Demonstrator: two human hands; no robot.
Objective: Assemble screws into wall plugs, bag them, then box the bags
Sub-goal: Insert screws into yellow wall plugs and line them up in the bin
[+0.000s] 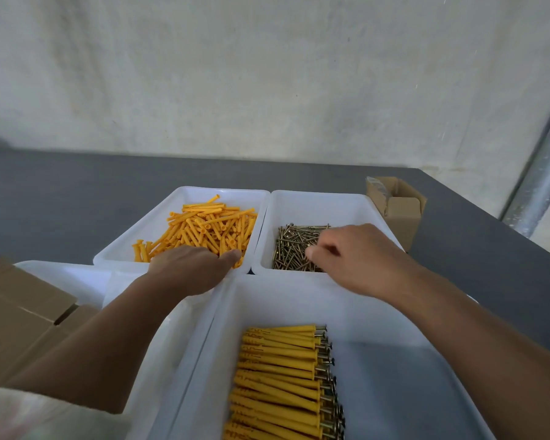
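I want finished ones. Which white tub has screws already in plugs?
The nearest white plastic tub: its yellow plugs show screw heads. Far-left tub holds bare orange plugs; far-right tub, loose screws.

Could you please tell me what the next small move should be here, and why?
Probably pinch one of the screws with the right hand, which sits with fingers curled over them, while the left hand reaches among the orange wall plugs. Whether either hand holds anything yet is hidden.

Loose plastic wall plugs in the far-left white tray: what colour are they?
The loose plastic wall plugs are orange-yellow; head view.
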